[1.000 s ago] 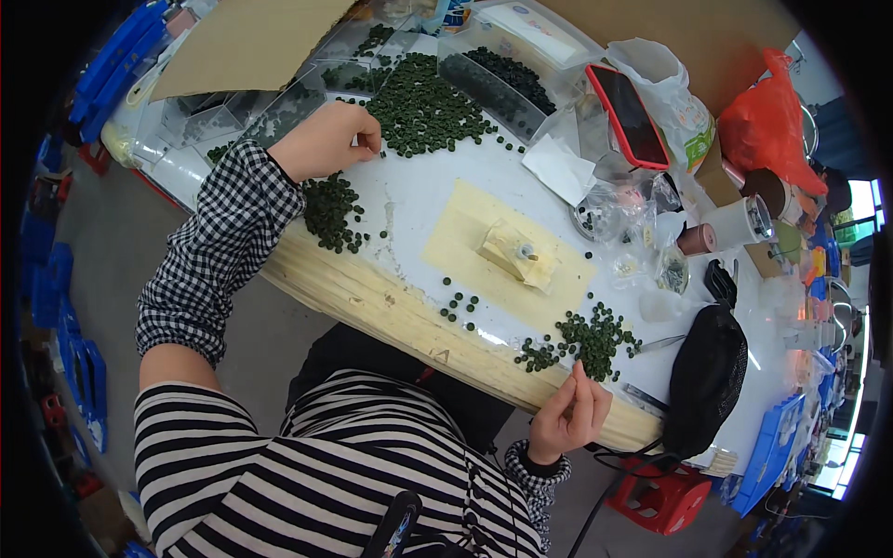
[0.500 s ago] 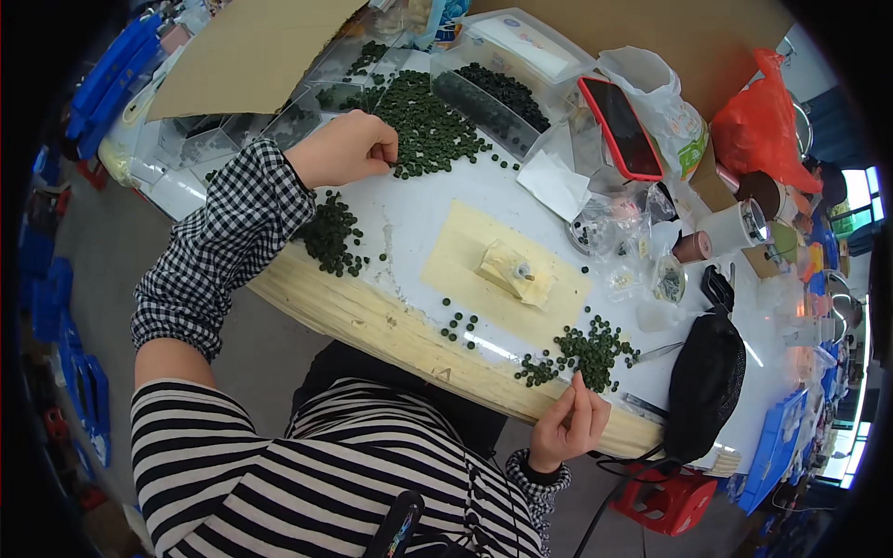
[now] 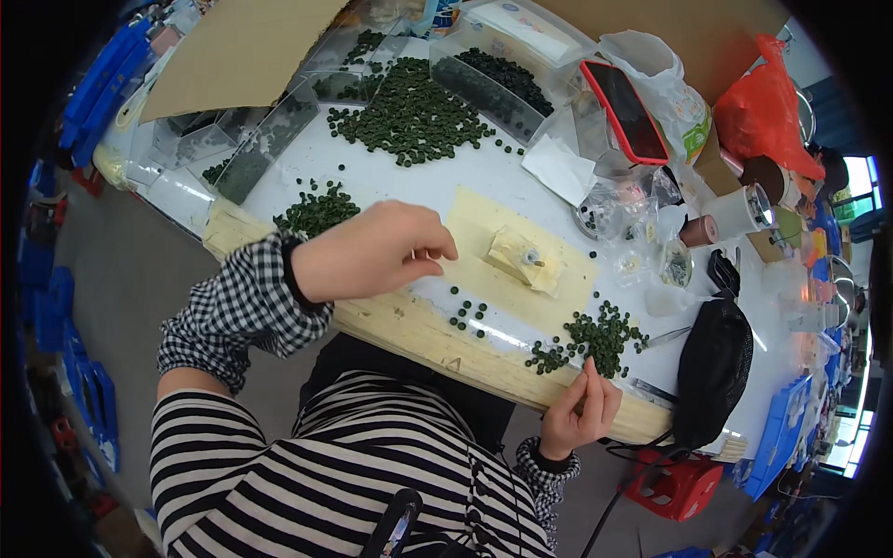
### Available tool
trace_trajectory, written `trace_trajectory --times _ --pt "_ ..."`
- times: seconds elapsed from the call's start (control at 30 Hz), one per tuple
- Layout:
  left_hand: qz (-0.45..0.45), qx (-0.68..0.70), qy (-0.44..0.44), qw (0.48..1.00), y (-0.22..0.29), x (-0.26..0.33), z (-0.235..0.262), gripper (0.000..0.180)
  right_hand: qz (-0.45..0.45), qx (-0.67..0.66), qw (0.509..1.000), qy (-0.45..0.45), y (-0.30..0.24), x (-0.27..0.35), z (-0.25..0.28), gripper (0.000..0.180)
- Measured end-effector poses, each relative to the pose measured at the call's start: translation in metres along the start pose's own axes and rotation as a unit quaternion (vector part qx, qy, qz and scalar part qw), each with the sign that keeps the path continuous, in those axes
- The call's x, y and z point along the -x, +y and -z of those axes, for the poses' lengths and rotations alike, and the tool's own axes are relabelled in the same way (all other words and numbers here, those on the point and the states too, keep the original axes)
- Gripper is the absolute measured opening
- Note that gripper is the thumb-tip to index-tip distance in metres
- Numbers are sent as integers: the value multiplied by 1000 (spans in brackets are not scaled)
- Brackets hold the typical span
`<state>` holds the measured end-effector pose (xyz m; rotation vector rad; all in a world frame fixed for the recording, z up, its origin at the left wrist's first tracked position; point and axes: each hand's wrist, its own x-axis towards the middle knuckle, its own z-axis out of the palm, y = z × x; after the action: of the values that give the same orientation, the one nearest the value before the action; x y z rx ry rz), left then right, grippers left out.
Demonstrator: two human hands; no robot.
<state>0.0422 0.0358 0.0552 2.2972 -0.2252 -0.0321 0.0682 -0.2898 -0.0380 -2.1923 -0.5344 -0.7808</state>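
Beads [image 3: 605, 342], dark green, piled on the tabletop [image 3: 409, 186] at the pinched fingertips of the right hand [image 3: 581, 411]; cannot tell if gripping one. Left hand [image 3: 372, 251] above the front edge [image 3: 456, 358], fingers curled near yellow sheet [image 3: 467, 223], contents hidden. Open white strip between left hand and rear pile [image 3: 414, 116]. Bead axes too small to tell.

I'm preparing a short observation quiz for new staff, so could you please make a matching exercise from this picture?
1. Left hand
2. Right hand
3. Phone
4. Yellowish block

A. Dark face, red edge
B. Fingertips by the right-hand green bead pile
C. Lying on the pale yellow sheet
D. Fingertips at the sheet's left edge in the picture

Pairs: 1-D, 2-B, 3-A, 4-C
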Motion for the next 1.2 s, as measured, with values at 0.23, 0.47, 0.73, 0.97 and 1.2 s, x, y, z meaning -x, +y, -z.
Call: trace_trajectory --times 0.23,0.47,0.73,0.97,1.2 --pt "-64 -66 101 991 -10 14 -58 18 -6 -21 1000 -5 -4 -3 1 26" --pt "56 303 130 942 10 10 -56 16 17 -106 994 -15 -45 -37 -9 21" --pt "65 689 82 717 -6 -13 -63 24 85 -69 992 -65 -68 -99 -50 22" --pt "70 724 59 683 -11 -13 -70 23 81 -61 990 -101 -67 -100 -59 25" --pt "84 726 53 681 -8 -12 -69 19 57 -93 993 -37 -75 -103 -48 19"
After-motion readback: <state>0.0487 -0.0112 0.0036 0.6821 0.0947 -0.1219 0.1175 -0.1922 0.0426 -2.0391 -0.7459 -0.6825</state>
